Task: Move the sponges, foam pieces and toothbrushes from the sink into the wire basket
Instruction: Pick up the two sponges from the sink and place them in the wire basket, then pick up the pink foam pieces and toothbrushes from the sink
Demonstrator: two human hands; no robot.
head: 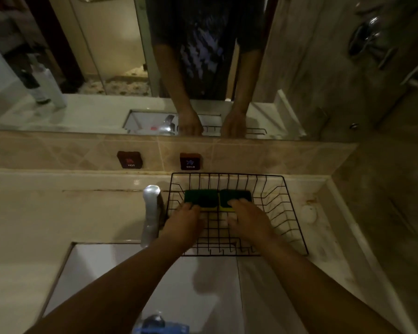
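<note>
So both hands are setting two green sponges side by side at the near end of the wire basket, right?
Not quite. The head view shows the two green sponges side by side at the far end of the wire basket, by the wall, with the left hand and right hand on them.

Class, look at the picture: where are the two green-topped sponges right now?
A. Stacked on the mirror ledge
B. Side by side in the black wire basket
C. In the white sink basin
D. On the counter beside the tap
B: the two green-topped sponges lie side by side at the far end of the black wire basket, a hand's fingertips on each.
</note>
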